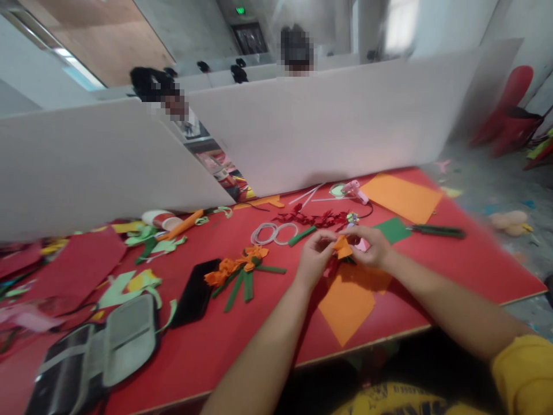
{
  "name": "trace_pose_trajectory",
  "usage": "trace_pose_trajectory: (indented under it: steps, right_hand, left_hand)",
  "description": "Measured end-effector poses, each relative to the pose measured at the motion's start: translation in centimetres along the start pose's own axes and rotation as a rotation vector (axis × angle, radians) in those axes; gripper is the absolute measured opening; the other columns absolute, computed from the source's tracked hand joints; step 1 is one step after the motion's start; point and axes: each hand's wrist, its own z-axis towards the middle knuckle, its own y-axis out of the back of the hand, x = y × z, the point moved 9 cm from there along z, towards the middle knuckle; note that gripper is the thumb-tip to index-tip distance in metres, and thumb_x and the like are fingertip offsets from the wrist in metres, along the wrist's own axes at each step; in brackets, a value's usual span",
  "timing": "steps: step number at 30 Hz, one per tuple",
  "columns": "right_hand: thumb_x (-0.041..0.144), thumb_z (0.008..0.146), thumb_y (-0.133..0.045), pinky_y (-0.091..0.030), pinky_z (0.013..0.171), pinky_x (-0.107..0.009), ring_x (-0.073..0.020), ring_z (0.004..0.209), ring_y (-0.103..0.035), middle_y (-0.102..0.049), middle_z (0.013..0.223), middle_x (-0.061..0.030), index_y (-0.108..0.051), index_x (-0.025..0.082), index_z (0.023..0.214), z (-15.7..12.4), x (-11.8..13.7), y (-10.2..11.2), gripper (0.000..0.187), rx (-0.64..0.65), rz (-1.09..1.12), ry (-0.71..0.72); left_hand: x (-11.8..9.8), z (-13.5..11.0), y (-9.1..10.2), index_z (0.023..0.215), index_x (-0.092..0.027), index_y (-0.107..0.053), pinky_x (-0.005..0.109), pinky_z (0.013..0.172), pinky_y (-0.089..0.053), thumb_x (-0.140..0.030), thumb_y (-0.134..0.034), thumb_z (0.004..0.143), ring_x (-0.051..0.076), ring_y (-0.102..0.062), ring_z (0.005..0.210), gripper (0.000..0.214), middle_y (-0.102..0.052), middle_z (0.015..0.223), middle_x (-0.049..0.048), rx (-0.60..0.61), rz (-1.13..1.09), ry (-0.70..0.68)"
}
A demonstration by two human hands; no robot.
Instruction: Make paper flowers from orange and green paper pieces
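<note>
Between my two hands is a small folded piece of orange felt or paper (344, 248), pinched from both sides. My left hand (317, 253) closes on its left edge with thumb and fingers. On the other side, my right hand (374, 245) grips it with curled fingers. Below them lies an orange sheet (348, 308) with a cut edge, near the table's front. A green rolled strip (302, 236) sits just left of my left hand. Orange flowers with green stems (246, 268) rest further left. Dark red cut pieces (311, 217) lie behind my hands.
A craft knife (438, 231), a green square (391, 230), a large orange sheet (404, 196) and a pink glue gun (356, 191) are on the right. Leftward are a black phone (195, 293), an open case (129, 340) and scraps. White panels (337, 127) border the red table's far side.
</note>
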Motion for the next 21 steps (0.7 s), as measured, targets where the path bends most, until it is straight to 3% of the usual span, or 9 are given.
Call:
trace_pose_trajectory:
  steps: [7, 11, 17, 21]
  right_hand:
    - [0.013, 0.081, -0.068, -0.056, 0.070, -0.028, -0.0161, 0.071, -0.065, -0.075, 0.086, -0.0019, -0.077, 0.023, 0.104, 0.2, -0.7, -0.1, 0.026, 0.045, 0.007, -0.029]
    - [0.022, 0.083, -0.075, -0.056, 0.070, -0.028, -0.0173, 0.079, -0.067, -0.072, 0.090, -0.0041, -0.075, 0.022, 0.092, 0.4, -2.3, 0.0, 0.009, 0.012, 0.126, -0.143]
    - [0.042, 0.075, -0.089, -0.055, 0.061, -0.026, -0.0151, 0.068, -0.066, -0.071, 0.082, -0.0008, -0.071, 0.021, 0.091, -0.6, -6.1, -1.6, 0.032, 0.022, 0.568, -0.539]
    - [0.040, 0.070, -0.097, -0.059, 0.066, -0.026, -0.0150, 0.072, -0.071, -0.076, 0.089, -0.0008, -0.074, 0.022, 0.098, -0.6, -5.7, -1.6, 0.041, -0.025, 0.661, -0.551]
  left_hand:
    - [1.0, 0.2, 0.4, 0.090, -0.019, -0.076, 0.026, 0.079, -0.055, -0.034, -0.091, 0.077, 0.016, -0.069, 0.084, 0.025, -0.076, 0.090, 0.0029, 0.006, 0.033, 0.053]
    - [0.9, 0.3, 0.8, 0.093, -0.019, -0.077, 0.027, 0.083, -0.056, -0.041, -0.089, 0.081, 0.016, -0.070, 0.088, 0.027, -0.077, 0.096, 0.0038, -0.010, 0.020, 0.033]
    - [1.0, 0.1, 0.8, 0.099, -0.021, -0.079, 0.025, 0.075, -0.055, -0.045, -0.088, 0.082, 0.016, -0.069, 0.083, 0.031, -0.077, 0.098, 0.0039, 0.005, 0.025, 0.082]
    - [0.8, 0.1, 0.5, 0.097, -0.020, -0.079, 0.027, 0.078, -0.056, -0.040, -0.089, 0.080, 0.017, -0.069, 0.083, 0.028, -0.077, 0.094, 0.0040, 0.024, 0.030, 0.048]
